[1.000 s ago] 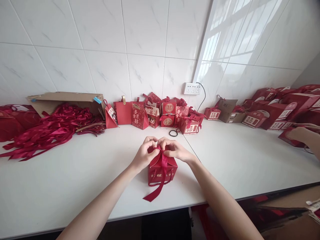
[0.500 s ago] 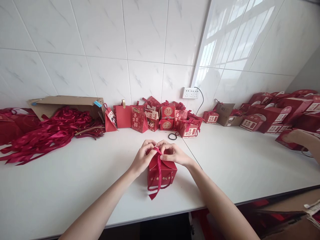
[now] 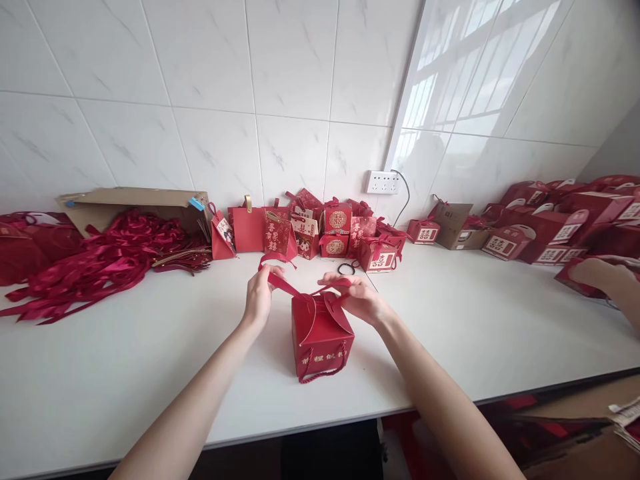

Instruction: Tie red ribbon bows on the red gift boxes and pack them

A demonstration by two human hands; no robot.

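A red gift box (image 3: 325, 333) with gold characters and a twisted cord handle (image 3: 324, 377) on its front stands upright on the white table (image 3: 240, 400). From its closed top flaps a red ribbon (image 3: 284, 284) runs out to both sides. Up and left of the box, my left hand (image 3: 260, 293) is closed on one end of the ribbon. The other end is gripped by my right hand (image 3: 361, 297), just above the box's right top edge. Both ribbon stretches are lifted off the lid.
Behind stand several red gift boxes (image 3: 335, 220). At the left, a pile of red ribbons (image 3: 100, 267) spills from a cardboard box (image 3: 130, 198). More red boxes (image 3: 555, 227) are stacked right, where another person's hand (image 3: 600, 277) touches one. A black ring (image 3: 346, 269) lies mid-table.
My hands have moved apart from the middle of the lid, my left hand farther out. The ribbon that hung down the box's front is now drawn out to the sides.
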